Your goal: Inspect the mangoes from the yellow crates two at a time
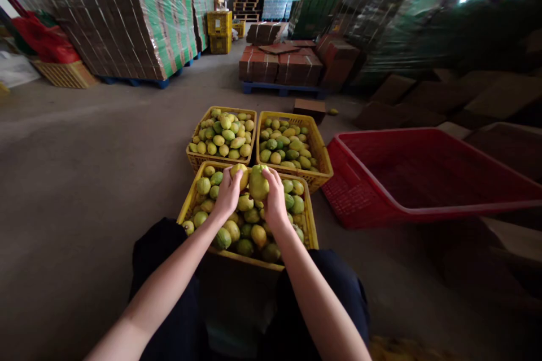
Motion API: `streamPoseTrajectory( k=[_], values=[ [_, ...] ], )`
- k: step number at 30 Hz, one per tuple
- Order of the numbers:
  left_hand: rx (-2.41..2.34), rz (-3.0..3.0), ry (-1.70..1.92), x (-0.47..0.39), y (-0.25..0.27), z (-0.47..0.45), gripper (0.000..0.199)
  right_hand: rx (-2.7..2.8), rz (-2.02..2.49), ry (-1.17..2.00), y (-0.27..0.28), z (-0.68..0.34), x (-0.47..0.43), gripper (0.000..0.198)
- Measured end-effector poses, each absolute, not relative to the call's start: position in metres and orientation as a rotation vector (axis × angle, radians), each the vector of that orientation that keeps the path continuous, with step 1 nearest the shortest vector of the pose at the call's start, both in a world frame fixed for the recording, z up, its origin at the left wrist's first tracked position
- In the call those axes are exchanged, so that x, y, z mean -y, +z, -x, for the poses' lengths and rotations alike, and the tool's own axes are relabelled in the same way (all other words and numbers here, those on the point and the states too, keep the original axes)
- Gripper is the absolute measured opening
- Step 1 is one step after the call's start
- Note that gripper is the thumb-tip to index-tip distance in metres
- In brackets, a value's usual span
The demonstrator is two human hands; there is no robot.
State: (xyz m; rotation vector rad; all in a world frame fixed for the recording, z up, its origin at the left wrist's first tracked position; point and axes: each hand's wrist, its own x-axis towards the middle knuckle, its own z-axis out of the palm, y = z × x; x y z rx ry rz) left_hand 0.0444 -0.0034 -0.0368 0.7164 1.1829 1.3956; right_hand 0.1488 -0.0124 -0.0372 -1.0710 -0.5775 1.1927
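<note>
My left hand (227, 196) is closed around a yellow lemon (240, 176). Beside it, my right hand (275, 197) grips a larger yellow-green lemon (258, 183). Both are held up close together above the near yellow crate (185, 203), which is full of green and yellow lemons (244, 246). Behind stand two more yellow crates: the back left crate (191, 161) is heaped with mostly yellow lemons, and the back right crate (324, 162) holds a lower layer of mixed green and yellow ones.
At the right stands a large red crate (339, 194). Past the yellow crates are a small cardboard box (310, 109) and a blue pallet (282, 89) loaded with flattened cartons (279, 65). Tall wrapped carton stacks (169, 17) rise on both sides. My knees flank the near crate.
</note>
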Motion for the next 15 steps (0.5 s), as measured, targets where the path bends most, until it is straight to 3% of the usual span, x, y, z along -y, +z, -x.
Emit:
streamPoseTrajectory(
  k=[6,15],
  values=[
    [-1.19,-0.609,1.076,-0.002,-0.034,-0.039,0.022,0.399,1.032,1.546,-0.017,-0.164,0.01,0.025],
    [-1.205,-0.564,0.94,-0.004,-0.035,-0.036,0.041,0.388,1.061,1.624,-0.012,-0.167,0.009,0.035]
  ],
)
